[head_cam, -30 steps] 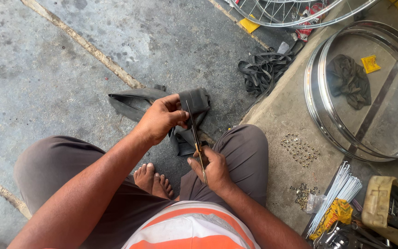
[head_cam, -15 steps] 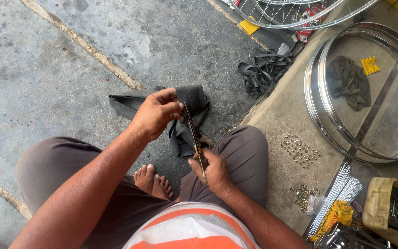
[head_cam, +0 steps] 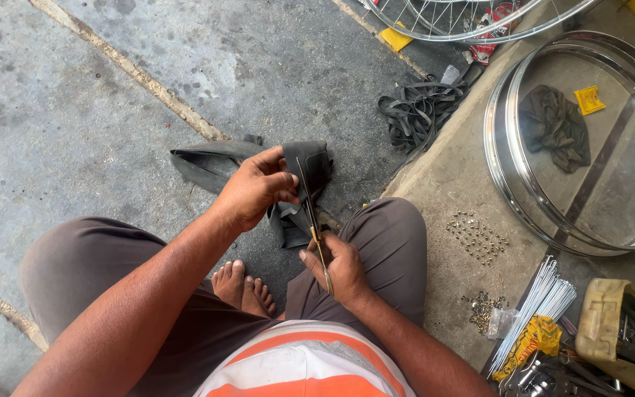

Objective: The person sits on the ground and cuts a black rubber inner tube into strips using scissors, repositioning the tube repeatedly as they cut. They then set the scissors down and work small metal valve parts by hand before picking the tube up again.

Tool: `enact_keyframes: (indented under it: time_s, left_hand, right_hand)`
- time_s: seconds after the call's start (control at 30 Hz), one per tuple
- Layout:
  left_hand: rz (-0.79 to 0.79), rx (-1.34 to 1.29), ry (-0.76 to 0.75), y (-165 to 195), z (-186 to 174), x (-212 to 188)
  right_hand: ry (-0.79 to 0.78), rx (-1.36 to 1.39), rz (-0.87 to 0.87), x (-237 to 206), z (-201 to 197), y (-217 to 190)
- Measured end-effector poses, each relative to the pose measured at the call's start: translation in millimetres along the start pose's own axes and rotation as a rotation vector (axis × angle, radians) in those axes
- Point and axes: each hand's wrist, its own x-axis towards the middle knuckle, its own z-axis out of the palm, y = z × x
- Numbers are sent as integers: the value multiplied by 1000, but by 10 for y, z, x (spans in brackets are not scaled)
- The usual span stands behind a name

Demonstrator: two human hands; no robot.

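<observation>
The left hand (head_cam: 258, 187) is pinching a black rubber tube (head_cam: 310, 165) and holding it up over the floor (head_cam: 75, 110), between the knees. The right hand (head_cam: 339, 268) is squeezing the scissors (head_cam: 311, 220), whose blades are biting into the rubber. The cut looks only partly made; more tube is lying uncut behind.

Your left hand (head_cam: 258, 187), centre frame, fingers curled shut in a pinch; right hand (head_cam: 339, 268) just below it, fist closed, both forearms angled up fr. bottom edge.
</observation>
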Motion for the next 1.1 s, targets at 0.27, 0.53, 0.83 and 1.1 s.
enact_keyframes:
  time_s: [0.27,0.53,0.83,1.1]
  left_hand:
    - [41,45,24,11,-43,32]
    - [51,13,17,-16,-62,33]
    - [64,-46,2,21,-89,31]
    - [24,78,-32,-38,-16,-4]
  right_hand:
    - [0,-2,-12,-17,2,11]
    - [16,-4,-34,-28,-18,-42]
    - [21,-8,-41,-26,5,-45]
    - [24,-42,-43,-23,4,-25]
